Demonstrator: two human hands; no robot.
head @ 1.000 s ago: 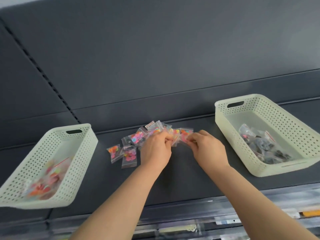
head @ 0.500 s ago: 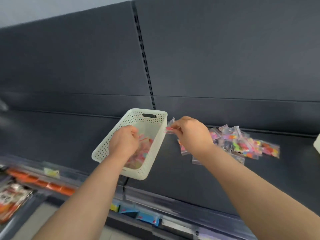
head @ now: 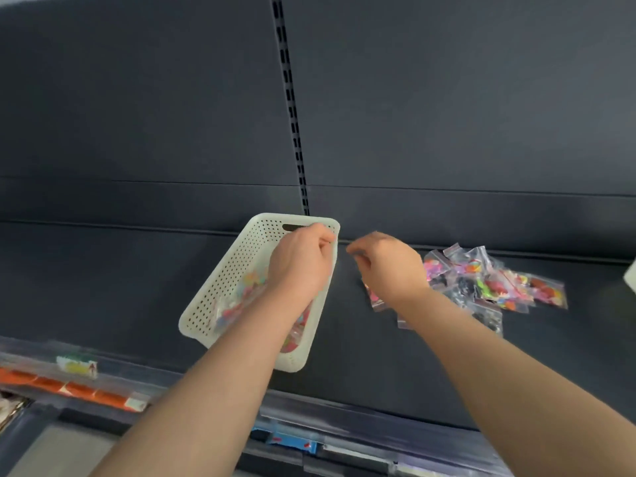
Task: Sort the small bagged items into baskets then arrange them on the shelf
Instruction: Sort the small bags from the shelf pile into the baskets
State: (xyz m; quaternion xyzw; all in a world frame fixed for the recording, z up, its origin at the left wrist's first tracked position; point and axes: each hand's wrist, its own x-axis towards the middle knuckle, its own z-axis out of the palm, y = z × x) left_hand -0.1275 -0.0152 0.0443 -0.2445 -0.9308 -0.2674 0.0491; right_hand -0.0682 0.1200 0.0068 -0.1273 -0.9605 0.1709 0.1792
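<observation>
A white perforated basket (head: pixel 220 280) stands on the dark shelf (head: pixel 103 270) with several colourful bagged items (head: pixel 241 297) inside. My left hand (head: pixel 303 263) hovers over its far right corner with the fingers curled by the rim; whether they hold anything is hidden. Just right of the basket, my right hand (head: pixel 389 266) is blurred, its fingers loosely curled with no bag visible in them. A pile of small clear bags (head: pixel 481 280) with colourful and dark contents lies on the shelf to the right of that hand.
The corner of a second pale basket (head: pixel 631 277) shows at the right edge. A slotted upright (head: pixel 292 115) runs up the dark back panel. Below the shelf's front edge are orange packs (head: pixel 69 387) and clear-fronted trays.
The view swung left from the pile to the left basket. My right hand carried a bag towards the basket, and now no bag shows in it. My left hand moved up to the basket's far corner.
</observation>
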